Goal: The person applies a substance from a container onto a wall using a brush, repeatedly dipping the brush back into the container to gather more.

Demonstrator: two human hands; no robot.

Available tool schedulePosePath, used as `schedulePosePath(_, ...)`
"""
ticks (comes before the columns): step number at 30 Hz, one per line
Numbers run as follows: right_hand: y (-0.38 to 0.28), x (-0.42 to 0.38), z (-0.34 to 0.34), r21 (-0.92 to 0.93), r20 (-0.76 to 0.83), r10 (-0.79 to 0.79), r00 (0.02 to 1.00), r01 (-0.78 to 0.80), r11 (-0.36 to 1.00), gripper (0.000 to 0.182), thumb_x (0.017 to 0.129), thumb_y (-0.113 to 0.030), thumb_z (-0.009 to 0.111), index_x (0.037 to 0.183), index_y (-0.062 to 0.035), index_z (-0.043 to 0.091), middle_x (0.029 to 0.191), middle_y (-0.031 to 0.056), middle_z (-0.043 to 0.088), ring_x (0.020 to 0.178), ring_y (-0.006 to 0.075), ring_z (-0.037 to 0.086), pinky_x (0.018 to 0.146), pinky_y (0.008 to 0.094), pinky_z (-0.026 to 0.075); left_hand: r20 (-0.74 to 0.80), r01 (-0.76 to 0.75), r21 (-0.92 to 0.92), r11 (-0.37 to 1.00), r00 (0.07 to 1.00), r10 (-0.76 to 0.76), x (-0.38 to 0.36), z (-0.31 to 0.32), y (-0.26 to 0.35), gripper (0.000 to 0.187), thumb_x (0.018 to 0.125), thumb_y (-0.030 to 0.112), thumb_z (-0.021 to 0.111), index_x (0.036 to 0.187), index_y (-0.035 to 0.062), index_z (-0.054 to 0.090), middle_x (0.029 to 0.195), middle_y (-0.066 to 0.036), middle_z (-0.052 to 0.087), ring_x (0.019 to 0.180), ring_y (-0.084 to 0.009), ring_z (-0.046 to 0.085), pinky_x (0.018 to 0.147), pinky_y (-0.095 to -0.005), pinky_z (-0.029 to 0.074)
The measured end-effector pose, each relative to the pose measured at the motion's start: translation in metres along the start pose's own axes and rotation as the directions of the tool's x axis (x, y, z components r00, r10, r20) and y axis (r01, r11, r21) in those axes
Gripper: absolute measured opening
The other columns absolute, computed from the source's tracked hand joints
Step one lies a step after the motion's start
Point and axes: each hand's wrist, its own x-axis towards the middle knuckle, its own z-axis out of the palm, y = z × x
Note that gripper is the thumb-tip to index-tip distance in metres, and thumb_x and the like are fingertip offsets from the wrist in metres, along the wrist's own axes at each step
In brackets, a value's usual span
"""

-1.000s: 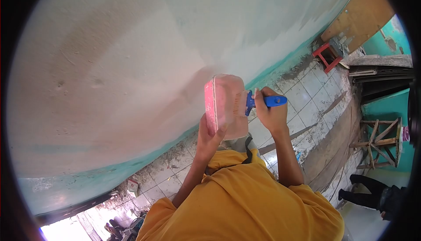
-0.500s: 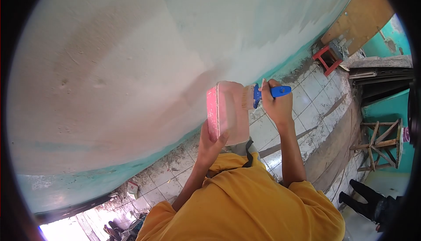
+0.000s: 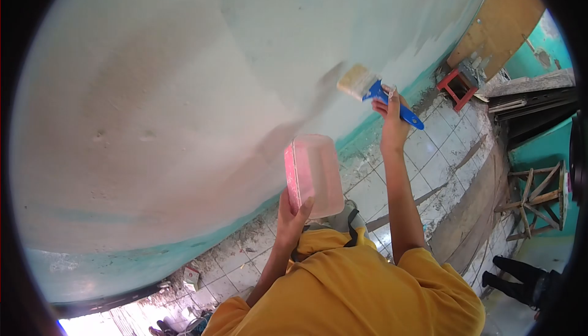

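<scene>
My left hand (image 3: 293, 218) grips the lower left side of a pink plastic container (image 3: 331, 177), its thumb over the near rim. My right hand (image 3: 392, 115) is wrapped round the blue handle of a wide paintbrush (image 3: 358, 83). The pale bristles point up and left, close to the wall (image 3: 257, 73), and a dark shadow falls beside their tip. That wall is patchy white over turquoise, with a turquoise band along its foot. The container sits below and left of the brush, in front of my yellow shirt.
A red stool (image 3: 457, 89) stands by the far end of the wall. Stacked boards (image 3: 530, 97) and a wooden frame stand (image 3: 536, 200) are on the right. Another person's dark-clothed legs (image 3: 520, 281) show at lower right. Debris lies on the tiled floor (image 3: 367, 195).
My right hand has lifted the paintbrush away from the container, up towards the wall, its bristles now angled up. The container sits slightly lower in view, still in my left hand.
</scene>
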Motion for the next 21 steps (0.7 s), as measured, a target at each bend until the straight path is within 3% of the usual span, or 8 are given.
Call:
schedulePosePath(1,0.007,0.004,0.006,0.008,-0.009,-0.007,1.0,0.007,1.0,0.04,0.102,-0.031,0.051,0.117,0.0038,0.065,0.094,0.0103,0.068,0.08,0.016,0.066,0.077,0.0282,0.054,0.009,-0.007,0.008,1.0,1.0,0.007,0.0,-0.002,-0.002,0.074,0.093,0.035,0.07,0.144,-0.0055,0.035,0.132,-0.016,0.052,0.119,-0.0213,0.053,0.101,-0.0352,0.045)
schedulePosePath(3,0.028,0.01,0.02,0.299,-0.074,0.102,0.992,-0.075,0.951,0.047,0.104,-0.035,0.049,0.129,0.0034,0.057,0.107,0.0118,0.066,0.092,0.0176,0.066,0.086,0.0297,0.053,-0.022,0.005,0.035,0.999,1.0,-0.005,0.0,-0.005,-0.009,0.075,0.092,0.036,0.07,0.144,-0.0057,0.034,0.133,-0.016,0.052,0.12,-0.0217,0.053,0.102,-0.0355,0.044)
schedulePosePath(4,0.045,0.012,0.021,0.327,-0.038,0.145,0.989,-0.125,0.937,0.052,0.104,-0.039,0.048,0.135,0.0026,0.051,0.118,0.0124,0.062,0.101,0.019,0.064,0.094,0.031,0.051,-0.016,-0.001,0.043,0.999,1.0,0.001,-0.001,-0.005,-0.007,0.075,0.092,0.036,0.07,0.144,-0.0057,0.034,0.133,-0.016,0.052,0.12,-0.0217,0.053,0.102,-0.0355,0.044)
schedulePosePath(8,0.133,-0.005,0.022,0.322,-0.076,0.209,0.975,-0.174,0.93,0.048,0.104,-0.035,0.05,0.131,0.0044,0.054,0.109,0.0133,0.066,0.093,0.0193,0.066,0.088,0.0325,0.055,-0.018,0.049,-0.021,0.999,0.999,-0.049,-0.002,-0.007,-0.005,0.076,0.093,0.035,0.069,0.145,-0.0055,0.033,0.132,-0.016,0.052,0.12,-0.0214,0.053,0.102,-0.0357,0.044)
schedulePosePath(11,0.153,-0.01,0.011,0.302,-0.162,0.344,0.925,-0.285,0.91,0.045,0.102,-0.034,0.053,0.123,0.0058,0.058,0.102,0.014,0.068,0.086,0.0186,0.068,0.081,0.0327,0.057,-0.019,0.058,-0.028,0.998,0.998,-0.058,-0.003,-0.011,-0.014,0.074,0.094,0.034,0.068,0.146,-0.0055,0.033,0.133,-0.016,0.052,0.12,-0.021,0.053,0.102,-0.0354,0.043)
schedulePosePath(14,0.131,0.002,0.01,0.137,-0.175,0.288,0.941,-0.267,0.954,0.044,0.101,-0.034,0.054,0.112,0.0074,0.06,0.098,0.0149,0.069,0.083,0.0188,0.07,0.076,0.0322,0.058,-0.024,0.076,-0.033,0.997,0.997,-0.077,-0.002,-0.012,-0.015,0.073,0.095,0.034,0.067,0.146,-0.0057,0.033,0.133,-0.015,0.052,0.12,-0.0206,0.053,0.102,-0.035,0.043)
schedulePosePath(16,0.086,0.025,0.029,0.031,-0.058,0.057,0.997,-0.056,0.998,0.042,0.101,-0.032,0.055,0.106,0.0086,0.061,0.094,0.0144,0.069,0.081,0.0198,0.071,0.072,0.0312,0.058,-0.009,0.097,-0.041,0.994,0.995,-0.097,-0.001,-0.011,-0.014,0.072,0.095,0.033,0.066,0.145,-0.0057,0.033,0.133,-0.015,0.052,0.119,-0.0205,0.053,0.102,-0.0349,0.043)
schedulePosePath(21,-0.08,0.037,0.08,0.281,-0.017,-0.094,0.995,0.095,0.955,0.04,0.101,-0.03,0.056,0.107,0.0083,0.061,0.094,0.0129,0.068,0.083,0.0199,0.07,0.079,0.0309,0.058,0.039,0.106,-0.097,0.99,0.994,-0.102,0.004,-0.008,-0.007,0.069,0.096,0.031,0.065,0.145,-0.0059,0.034,0.131,-0.014,0.054,0.119,-0.0193,0.054,0.101,-0.0346,0.044)
